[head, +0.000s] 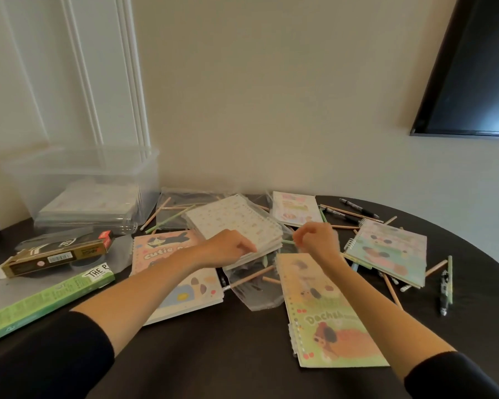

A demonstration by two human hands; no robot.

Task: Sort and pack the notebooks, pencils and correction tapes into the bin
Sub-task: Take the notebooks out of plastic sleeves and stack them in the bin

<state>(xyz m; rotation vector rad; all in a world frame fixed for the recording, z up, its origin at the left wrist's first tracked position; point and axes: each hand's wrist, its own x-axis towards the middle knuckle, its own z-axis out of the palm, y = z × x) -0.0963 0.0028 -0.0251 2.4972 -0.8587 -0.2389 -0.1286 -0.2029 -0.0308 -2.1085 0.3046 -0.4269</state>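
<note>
Head view: a person is reaching both bare forearms over a dark round surface (242, 355) littered with stationery. The left hand (231, 249) is touching the near edge of a stack of white spiral notebooks (236, 221) with small printed motifs. Its fingers are pointing along that edge, and it cannot be told whether they are curling under it. The right hand (314, 240) is hovering just beside the stack with its fingers curled inward, and whether they are pinching anything cannot be told.

A pink notebook (167, 251) is lying under the left forearm, showing the word "cutie". A green-and-yellow notebook (326, 318) under the right forearm is reading "Dachsh" before the lettering blurs. Two more pastel notebooks – one near the wall (296, 208), one blue-green (386, 249) – are lying further right. Wooden and green pencils (346, 226) and black pens (357, 210) are scattered between them. A crumpled clear bag (254, 295) is lying between the two front notebooks.

The clear bin (78, 182) is standing at the far left against the wall, with flat notebooks (90, 203) already lying in it. In front of it a black-and-gold box (61, 256) with a barcode is lying tilted, its print too small to read. A long green box (41, 303) is showing "THE".
</note>
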